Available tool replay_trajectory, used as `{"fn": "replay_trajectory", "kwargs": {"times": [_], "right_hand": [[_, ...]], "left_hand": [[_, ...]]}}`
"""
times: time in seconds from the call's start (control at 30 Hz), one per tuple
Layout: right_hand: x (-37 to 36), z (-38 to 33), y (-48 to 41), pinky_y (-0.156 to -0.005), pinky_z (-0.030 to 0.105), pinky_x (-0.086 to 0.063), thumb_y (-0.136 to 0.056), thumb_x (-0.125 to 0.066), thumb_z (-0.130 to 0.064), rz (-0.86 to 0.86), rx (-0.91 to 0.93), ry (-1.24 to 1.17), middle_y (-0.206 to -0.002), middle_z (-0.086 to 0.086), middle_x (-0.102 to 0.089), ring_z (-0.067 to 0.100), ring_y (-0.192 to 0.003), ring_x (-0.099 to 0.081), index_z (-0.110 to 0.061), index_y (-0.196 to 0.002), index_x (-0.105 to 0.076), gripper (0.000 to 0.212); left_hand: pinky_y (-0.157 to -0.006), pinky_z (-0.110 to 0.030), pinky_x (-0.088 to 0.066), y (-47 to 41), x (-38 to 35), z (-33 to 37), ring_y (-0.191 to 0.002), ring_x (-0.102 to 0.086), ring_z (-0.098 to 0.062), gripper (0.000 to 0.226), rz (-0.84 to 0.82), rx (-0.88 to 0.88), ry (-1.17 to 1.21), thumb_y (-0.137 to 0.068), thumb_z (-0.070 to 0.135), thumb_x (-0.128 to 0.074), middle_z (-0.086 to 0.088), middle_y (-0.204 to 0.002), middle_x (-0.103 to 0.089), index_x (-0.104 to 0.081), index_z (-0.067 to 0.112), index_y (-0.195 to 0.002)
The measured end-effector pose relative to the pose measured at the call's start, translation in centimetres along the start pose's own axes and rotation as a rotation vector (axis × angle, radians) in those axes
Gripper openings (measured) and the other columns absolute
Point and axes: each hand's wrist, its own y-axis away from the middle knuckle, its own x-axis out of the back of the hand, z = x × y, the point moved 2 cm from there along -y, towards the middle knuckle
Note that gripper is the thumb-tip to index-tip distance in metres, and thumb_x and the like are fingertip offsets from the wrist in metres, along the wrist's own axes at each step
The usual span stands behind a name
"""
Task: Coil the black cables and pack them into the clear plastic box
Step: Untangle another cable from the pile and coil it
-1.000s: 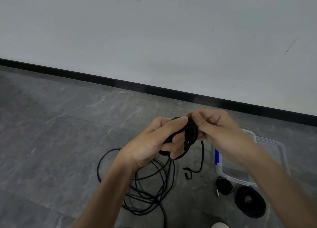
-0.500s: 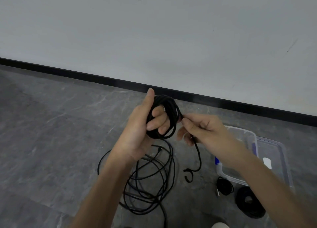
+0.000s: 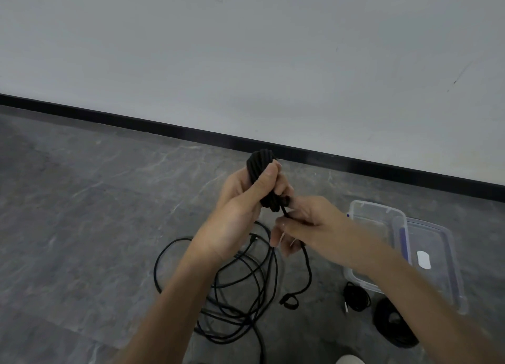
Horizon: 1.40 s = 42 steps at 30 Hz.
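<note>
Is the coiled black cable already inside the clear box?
No, the left hand holds the coiled cable in the air, apart from the clear plastic box.

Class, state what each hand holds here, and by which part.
The left hand grips the coiled black cable round its middle; the right hand pinches that cable's loose tail just below the coil.
</note>
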Motion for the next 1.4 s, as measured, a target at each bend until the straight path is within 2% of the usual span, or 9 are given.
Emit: {"fn": "replay_trajectory", "kwargs": {"times": [0.23, 0.43, 0.57, 0.67, 0.73, 0.9, 1.07, 1.2, 1.4], "right_hand": [[-0.3, -0.6, 0.7, -0.072, 0.028, -0.057, -0.098, -0.049, -0.010, -0.180, -0.069, -0.132, -0.077, 0.006, -0.071, 0.020, -0.072, -0.068, -0.001, -0.111, -0.063, 0.021], [0.0, -0.9, 0.8, -0.057, 0.021, -0.045, -0.100, -0.046, -0.012, -0.151, -0.014, -0.114, -0.063, 0.002, -0.059, 0.014, -0.057, -0.052, -0.002, -0.109, -0.065, 0.023], [0.2, -0.6, 0.7, -0.053, 0.019, -0.039, -0.100, -0.047, -0.013, -0.148, -0.026, -0.073, -0.059, 0.001, -0.052, 0.012, -0.055, -0.045, -0.001, -0.109, -0.065, 0.024], [0.2, -0.7, 0.8, -0.051, 0.019, -0.037, -0.098, -0.050, -0.017, -0.160, -0.029, -0.064, -0.058, 0.003, -0.052, 0.017, -0.055, -0.042, -0.003, -0.106, -0.067, 0.024], [0.5, -0.7, 0.8, -0.049, 0.019, -0.033, -0.098, -0.050, -0.018, -0.133, -0.035, -0.067, -0.056, 0.001, -0.048, 0.015, -0.054, -0.038, -0.005, -0.101, -0.070, 0.023], [1.5, -0.5, 0.8, -0.051, 0.019, -0.028, -0.096, -0.051, -0.028, 0.008, -0.038, -0.049, -0.050, -0.008, -0.036, 0.006, -0.049, -0.031, -0.010, -0.090, -0.075, 0.030], [2.1, -0.6, 0.8, -0.047, 0.015, -0.027, -0.096, -0.049, -0.030, 0.124, -0.034, -0.034, -0.049, -0.007, -0.035, 0.008, -0.046, -0.028, -0.012, -0.077, -0.073, 0.035], [2.7, -0.7, 0.8, -0.047, 0.015, -0.028, -0.096, -0.049, -0.029, 0.232, 0.017, -0.013, -0.047, -0.009, -0.037, 0.005, -0.043, -0.029, -0.008, -0.075, -0.071, 0.037], [2.3, -0.7, 0.6, -0.048, 0.016, -0.032, -0.090, -0.057, -0.032, 0.287, 0.097, 0.013, -0.043, -0.011, -0.042, 0.003, -0.041, -0.034, -0.011, -0.068, -0.070, 0.033]], "left_hand": [[-0.085, -0.025, -0.046, -0.4, 1.5, -0.3, -0.085, -0.060, -0.012, 0.014, 0.185, -0.115, -0.275, -0.094, 0.030, -0.049, 0.011, -0.073, -0.056, -0.056, 0.019, -0.088], [-0.073, -0.021, -0.049, -0.4, 2.0, -1.1, -0.081, -0.059, -0.017, 0.022, 0.159, -0.063, -0.584, -0.093, 0.036, -0.049, 0.003, -0.079, -0.056, -0.056, 0.015, -0.092], [-0.057, -0.012, -0.044, -0.2, 1.7, -1.4, -0.067, -0.057, -0.001, 0.015, 0.141, -0.033, -0.798, -0.098, 0.034, -0.051, 0.010, -0.075, -0.055, -0.056, 0.021, -0.095], [-0.057, -0.005, -0.040, 0.0, 1.8, -1.3, -0.067, -0.054, 0.013, 0.018, 0.161, 0.022, -0.949, -0.098, 0.032, -0.051, 0.013, -0.077, -0.054, -0.056, 0.016, -0.104], [-0.053, -0.006, -0.038, 0.0, 1.9, -1.4, -0.060, -0.052, 0.012, 0.027, 0.128, 0.070, -0.998, -0.096, 0.041, -0.047, 0.013, -0.071, -0.051, -0.055, 0.015, -0.092], [-0.056, -0.029, -0.039, 0.1, 2.3, -2.5, -0.053, -0.045, -0.010, 0.082, -0.027, 0.230, -0.968, -0.083, 0.079, -0.023, -0.002, -0.062, -0.049, -0.053, 0.003, -0.079], [-0.070, -0.024, -0.042, 0.6, 1.4, -2.2, -0.071, -0.050, -0.007, 0.051, -0.259, 0.318, -0.668, -0.092, 0.064, -0.026, 0.002, -0.075, -0.054, -0.058, 0.027, -0.080], [-0.077, -0.026, -0.042, 0.8, 1.1, -1.8, -0.079, -0.052, -0.009, 0.038, -0.322, 0.345, -0.484, -0.096, 0.047, -0.036, 0.005, -0.079, -0.056, -0.057, 0.015, -0.100], [-0.076, -0.027, -0.043, 0.8, 0.2, -1.4, -0.076, -0.055, -0.011, 0.028, -0.441, 0.337, -0.528, -0.096, 0.039, -0.045, 0.007, -0.075, -0.058, -0.057, 0.015, -0.086]]}}
